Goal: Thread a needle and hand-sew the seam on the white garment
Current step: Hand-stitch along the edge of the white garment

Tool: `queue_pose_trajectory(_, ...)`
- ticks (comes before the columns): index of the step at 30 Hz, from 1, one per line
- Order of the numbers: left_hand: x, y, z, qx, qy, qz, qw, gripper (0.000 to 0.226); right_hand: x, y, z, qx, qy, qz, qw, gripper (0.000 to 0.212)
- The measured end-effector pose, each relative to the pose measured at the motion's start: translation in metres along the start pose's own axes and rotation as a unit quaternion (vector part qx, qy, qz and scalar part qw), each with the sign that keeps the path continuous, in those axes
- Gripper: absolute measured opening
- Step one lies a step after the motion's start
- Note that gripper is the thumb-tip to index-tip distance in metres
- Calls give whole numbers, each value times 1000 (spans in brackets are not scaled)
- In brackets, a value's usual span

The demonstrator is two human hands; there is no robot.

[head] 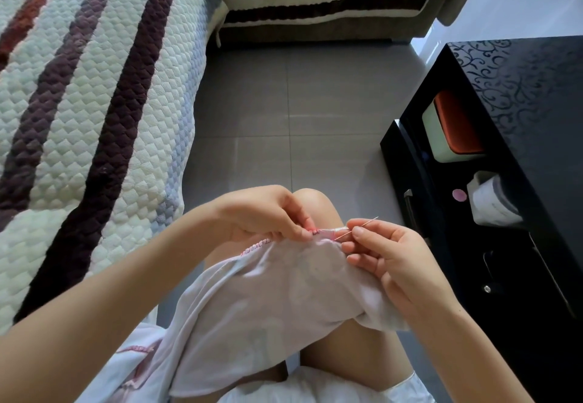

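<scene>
The white garment point(271, 295) with a pink-stitched edge lies draped over my lap and knee. My left hand point(268, 213) pinches the pink seam edge point(315, 231) at the top of the garment. Just to its right, my right hand point(388, 257) pinches a thin silver needle point(358, 227) between thumb and forefinger. The needle slants up to the right, its lower end at the seam fold. I cannot make out any thread.
A striped quilted sofa cover point(94, 103) fills the left. A black low table point(520, 156) stands at the right, with a box with an orange lid point(454, 128) and a white roll point(492, 201) on its shelf. Grey floor tiles point(299, 112) lie ahead.
</scene>
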State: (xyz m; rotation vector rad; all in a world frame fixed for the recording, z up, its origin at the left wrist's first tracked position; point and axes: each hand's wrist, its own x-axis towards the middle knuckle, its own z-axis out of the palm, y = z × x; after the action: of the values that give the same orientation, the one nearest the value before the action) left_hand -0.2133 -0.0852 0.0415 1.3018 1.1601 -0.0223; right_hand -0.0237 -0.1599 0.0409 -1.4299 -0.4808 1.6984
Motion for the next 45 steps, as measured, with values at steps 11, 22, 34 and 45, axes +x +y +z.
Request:
queue_pose_trajectory(11,0,14,6,14,18,-41,999,27,-3,4,1,-5,-23,2,1000,13)
queue_pose_trajectory(22,4,9,-1,3,-6,-35,999,9,6,-2,-18,-68,-48,5,996,20)
queue_pose_trajectory(34,5,7,-1,-40,-25,-33,998,6,15,6,-19,-297,26,-96,950,35)
queue_pose_trajectory(45,4,7,-3,-52,-50,-25,997,5,-3,15,-4,-343,-54,-220,912,20)
